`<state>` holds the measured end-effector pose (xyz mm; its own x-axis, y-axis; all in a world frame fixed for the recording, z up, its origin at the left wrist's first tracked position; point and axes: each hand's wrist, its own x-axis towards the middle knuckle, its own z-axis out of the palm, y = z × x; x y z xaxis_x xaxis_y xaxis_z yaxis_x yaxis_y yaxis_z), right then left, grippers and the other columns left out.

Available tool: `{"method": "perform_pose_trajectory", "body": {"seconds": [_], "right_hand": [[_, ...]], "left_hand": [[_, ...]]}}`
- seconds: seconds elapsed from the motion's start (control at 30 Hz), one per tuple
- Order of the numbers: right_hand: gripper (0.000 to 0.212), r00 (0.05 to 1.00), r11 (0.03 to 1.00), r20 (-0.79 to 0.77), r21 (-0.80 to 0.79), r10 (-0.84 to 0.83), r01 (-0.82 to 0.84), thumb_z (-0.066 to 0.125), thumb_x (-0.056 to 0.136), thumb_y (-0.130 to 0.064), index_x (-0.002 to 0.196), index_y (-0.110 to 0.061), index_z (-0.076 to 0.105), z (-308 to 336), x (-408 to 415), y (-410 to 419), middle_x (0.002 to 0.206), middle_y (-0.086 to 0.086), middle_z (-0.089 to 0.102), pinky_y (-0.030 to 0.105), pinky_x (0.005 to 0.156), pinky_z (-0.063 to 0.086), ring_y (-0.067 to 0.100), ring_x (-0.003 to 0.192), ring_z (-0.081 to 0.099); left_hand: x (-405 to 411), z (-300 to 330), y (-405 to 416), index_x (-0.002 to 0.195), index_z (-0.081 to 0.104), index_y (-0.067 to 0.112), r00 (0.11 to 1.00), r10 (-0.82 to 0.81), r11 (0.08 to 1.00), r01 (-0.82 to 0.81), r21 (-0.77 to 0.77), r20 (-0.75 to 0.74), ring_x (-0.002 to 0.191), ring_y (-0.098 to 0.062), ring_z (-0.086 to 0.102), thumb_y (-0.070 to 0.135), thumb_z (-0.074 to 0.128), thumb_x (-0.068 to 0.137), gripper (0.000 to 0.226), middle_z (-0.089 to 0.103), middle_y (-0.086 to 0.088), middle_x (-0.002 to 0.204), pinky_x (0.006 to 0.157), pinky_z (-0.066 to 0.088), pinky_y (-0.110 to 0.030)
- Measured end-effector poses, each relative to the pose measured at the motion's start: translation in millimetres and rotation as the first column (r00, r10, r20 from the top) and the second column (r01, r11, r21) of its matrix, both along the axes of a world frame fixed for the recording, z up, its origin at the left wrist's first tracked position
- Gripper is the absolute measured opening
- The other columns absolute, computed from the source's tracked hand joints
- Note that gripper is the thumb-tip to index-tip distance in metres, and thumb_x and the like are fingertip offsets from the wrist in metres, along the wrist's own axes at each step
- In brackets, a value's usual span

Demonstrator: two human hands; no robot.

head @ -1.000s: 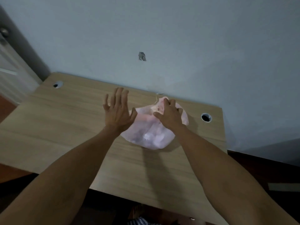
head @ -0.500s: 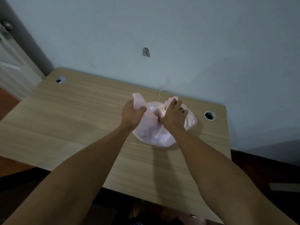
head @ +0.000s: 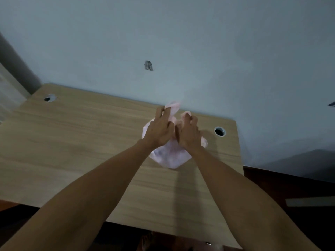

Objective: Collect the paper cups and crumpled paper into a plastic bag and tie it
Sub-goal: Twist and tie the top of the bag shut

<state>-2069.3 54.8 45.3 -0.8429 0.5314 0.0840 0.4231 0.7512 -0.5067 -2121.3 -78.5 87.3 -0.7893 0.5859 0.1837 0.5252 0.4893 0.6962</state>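
Table (head: 76, 149) carried the pink plastic bag (head: 168, 158) near its far right edge, against the wall. Left hand (head: 159, 131) gripped 1 gathered ear, right hand (head: 188, 134) the other. Step judged: tying. Next: cross the 2 ears, pull snug.

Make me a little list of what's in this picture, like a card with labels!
Bag: pink plastic bag, bulging, sitting on the desk
Left hand: left hand grips one bag handle
Right hand: right hand grips the other handle
Knot: none visible
Desk: wooden desk against a pale wall
Holes: two round cable holes, left and right
Cups and paper: none seen outside the bag
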Motion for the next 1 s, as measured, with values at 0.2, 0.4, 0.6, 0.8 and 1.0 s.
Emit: {"method": "perform_pose_trajectory", "body": {"seconds": [0.2, 0.4, 0.6, 0.8, 1.0], "right_hand": [[0.042, 0.95, 0.953, -0.275, -0.298, -0.145, 0.059, 0.051, 0.095, -0.013, 0.135, -0.028, 0.052, 37, 3, 20, 0.114, 0.005, 0.07, 0.038, 0.089, 0.051, 0.028, 0.104, 0.065], [0.064, 0.906, 0.804, -0.312, -0.593, -0.285, 0.049, 0.076, 0.082, -0.013, 0.133, -0.025, 0.041, 72, 2, 23, 0.075, 0.0, 0.065, 0.025, 0.071, 0.052, 0.012, 0.07, 0.065], [0.033, 0.909, 0.617, -0.28, -0.787, -0.311, -0.031, 0.057, 0.093, -0.033, 0.091, -0.002, 0.069, 92, 5, 30, 0.09, 0.006, 0.077, 0.036, 0.082, 0.056, 0.014, 0.083, 0.071], [0.02, 0.881, 0.535, -0.267, -0.845, -0.39, -0.019, 0.058, 0.093, -0.028, 0.087, -0.009, 0.06, 92, 11, 28, 0.072, 0.0, 0.06, 0.029, 0.061, 0.045, 0.013, 0.055, 0.055], [0.018, 0.891, 0.289, -0.19, -0.955, -0.412, -0.07, 0.039, 0.09, -0.013, 0.089, -0.012, 0.057, 90, 9, 17, 0.087, 0.007, 0.062, 0.024, 0.048, 0.029, 0.011, 0.058, 0.04]], "left_hand": [[1, 17, 7, 0.134, 0.054, 0.016, 0.975, 0.116, 0.993, -0.116, 0.011, -0.189, 0.083, -0.036, 0.061, 0.006, 0.051, 0.097, 0.039, 0.052, -0.014, 0.119, 0.07, 0.055, -0.046], [1, 42, 21, 0.123, 0.041, 0.011, 0.879, 0.352, 0.82, -0.455, 0.347, 0.321, 0.06, -0.014, 0.058, 0.004, 0.073, 0.084, 0.05, 0.059, -0.002, 0.069, 0.055, 0.044, -0.019], [-9, 36, 22, 0.079, 0.059, 0.003, 0.861, 0.326, 0.847, -0.449, 0.284, 0.39, 0.067, -0.024, 0.058, 0.022, 0.07, 0.085, 0.023, 0.064, -0.007, 0.072, 0.061, 0.046, -0.035], [9, 48, 23, 0.078, 0.056, -0.004, 0.9, 0.093, 0.824, -0.309, 0.475, 0.425, 0.068, -0.012, 0.073, 0.014, 0.062, 0.093, 0.024, 0.059, -0.012, 0.063, 0.06, 0.048, -0.022], [10, 54, 28, 0.071, 0.058, 0.009, 0.724, -0.079, 0.689, -0.457, 0.562, 0.685, 0.056, -0.016, 0.047, 0.019, 0.065, 0.092, 0.025, 0.051, 0.003, 0.063, 0.059, 0.041, -0.028]]}}
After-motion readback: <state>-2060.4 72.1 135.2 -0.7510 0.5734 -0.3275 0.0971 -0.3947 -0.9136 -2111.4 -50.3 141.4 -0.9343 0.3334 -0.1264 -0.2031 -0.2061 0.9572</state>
